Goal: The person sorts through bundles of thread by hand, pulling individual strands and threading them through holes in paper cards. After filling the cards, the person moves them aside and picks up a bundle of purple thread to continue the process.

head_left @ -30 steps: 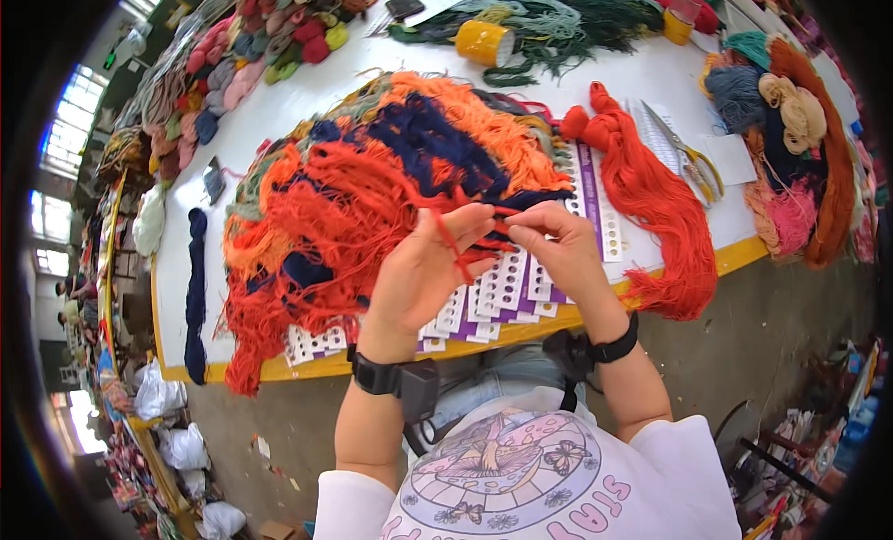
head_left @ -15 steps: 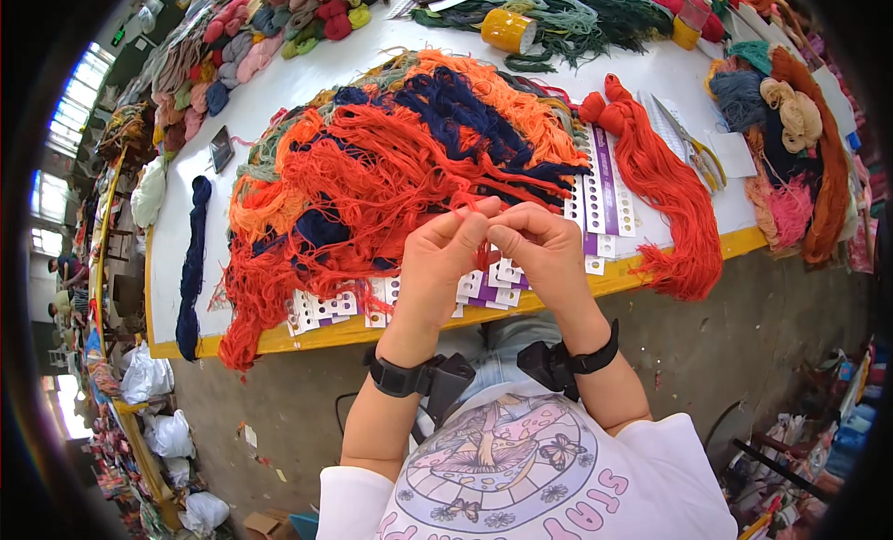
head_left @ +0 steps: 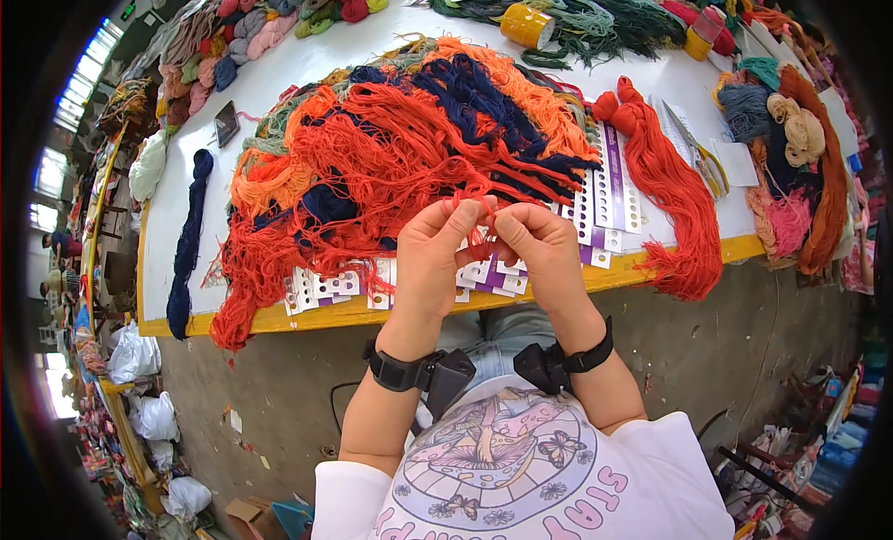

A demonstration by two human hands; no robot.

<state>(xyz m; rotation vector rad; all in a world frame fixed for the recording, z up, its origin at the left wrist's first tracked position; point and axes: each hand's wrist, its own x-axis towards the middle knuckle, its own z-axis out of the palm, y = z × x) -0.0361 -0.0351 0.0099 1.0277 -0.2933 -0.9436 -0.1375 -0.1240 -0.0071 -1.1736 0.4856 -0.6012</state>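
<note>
My left hand (head_left: 435,247) and my right hand (head_left: 544,247) meet at the table's near edge. Each pinches red yarn between thumb and fingertips, and a small loop of the strand (head_left: 484,228) shows between them. The strand runs back to a tangled heap of red yarn (head_left: 391,159), with orange yarn (head_left: 502,84) and navy yarn (head_left: 484,112) mixed in behind. Punched white-and-purple cards (head_left: 605,200) lie partly under the heap and under my hands. The exact finger grip on the strand is partly hidden.
A twisted navy skein (head_left: 191,242) lies at left near a phone (head_left: 226,124). To the right are a red skein (head_left: 660,186) and scissors (head_left: 702,154). A yellow spool (head_left: 527,26) stands at the back beside green yarn (head_left: 605,19). The table has a yellow edge (head_left: 353,315).
The whole view has shifted slightly. My hands stay together, pinching; the right fingers have curled more beneath the yarn, and more of the red strand shows between the hands.
</note>
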